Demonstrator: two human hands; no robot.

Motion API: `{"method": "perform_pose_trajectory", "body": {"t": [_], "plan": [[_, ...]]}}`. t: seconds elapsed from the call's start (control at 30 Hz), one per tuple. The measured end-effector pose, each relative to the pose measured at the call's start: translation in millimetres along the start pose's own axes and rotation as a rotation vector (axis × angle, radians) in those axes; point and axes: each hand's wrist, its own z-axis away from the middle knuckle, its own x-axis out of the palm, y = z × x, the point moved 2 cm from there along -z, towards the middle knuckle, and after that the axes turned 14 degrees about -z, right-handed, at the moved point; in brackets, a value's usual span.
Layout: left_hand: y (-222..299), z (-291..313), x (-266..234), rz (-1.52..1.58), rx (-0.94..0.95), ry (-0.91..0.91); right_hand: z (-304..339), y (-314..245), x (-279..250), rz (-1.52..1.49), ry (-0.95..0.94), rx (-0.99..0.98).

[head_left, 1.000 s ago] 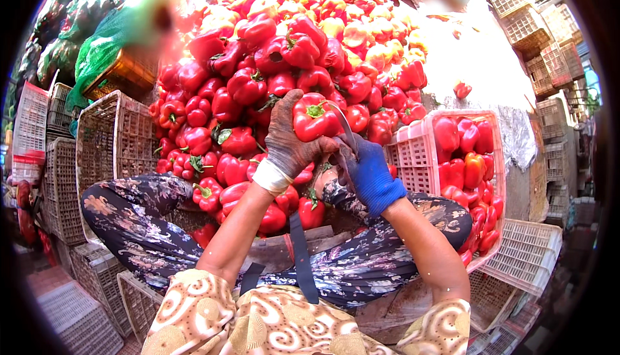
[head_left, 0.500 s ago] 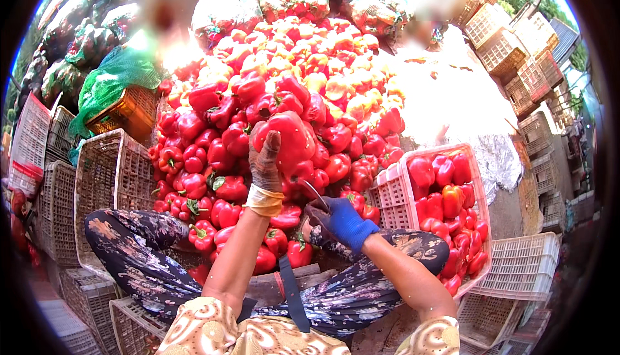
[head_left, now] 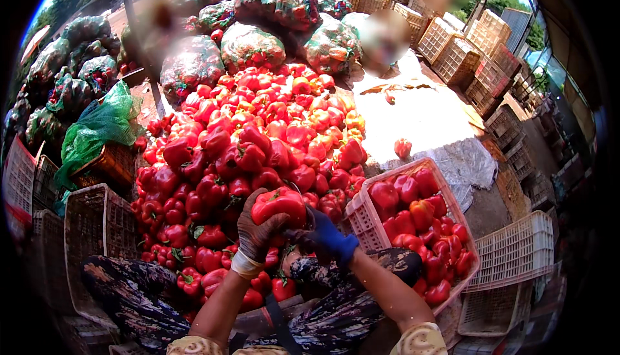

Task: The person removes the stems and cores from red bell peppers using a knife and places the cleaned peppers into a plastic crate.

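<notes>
Sunlit pale floor sheeting (head_left: 420,116), green trees (head_left: 81,0) beyond

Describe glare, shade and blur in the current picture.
In the head view, glare bleaches the pale ground sheet, floral trousers sit in shade below, soft round blurs hide detail near the top, and the held red bell pepper looks fairly sharp.

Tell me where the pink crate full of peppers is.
In the head view, the pink crate stands to the right of the gloved right hand, beside the person's right knee, between the pepper pile and a white crate.
</notes>
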Motion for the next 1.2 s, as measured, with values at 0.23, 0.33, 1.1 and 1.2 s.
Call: {"method": "perform_pose_trajectory", "body": {"t": [0.23,0.33,1.1,1.2], "plan": [[10.5,-1.5,-8.6,-0.24,-0.017,-0.121,6.1,-5.3,-5.1,0.081,-0.013,0.007],[11.4,-0.3,-11.9,-0.218,-0.026,-0.197,7.0,0.0,-11.6,0.144,-0.002,0.108],[-4.1,-1.9,-41.8,-0.147,0.048,-0.354,26.3,-43.5,-7.1,-0.125,0.069,0.139],[25.4,3.1,-38.0,-0.689,0.182,-0.545,25.8,-28.1,-28.3,0.092,-0.112,0.111]]}}
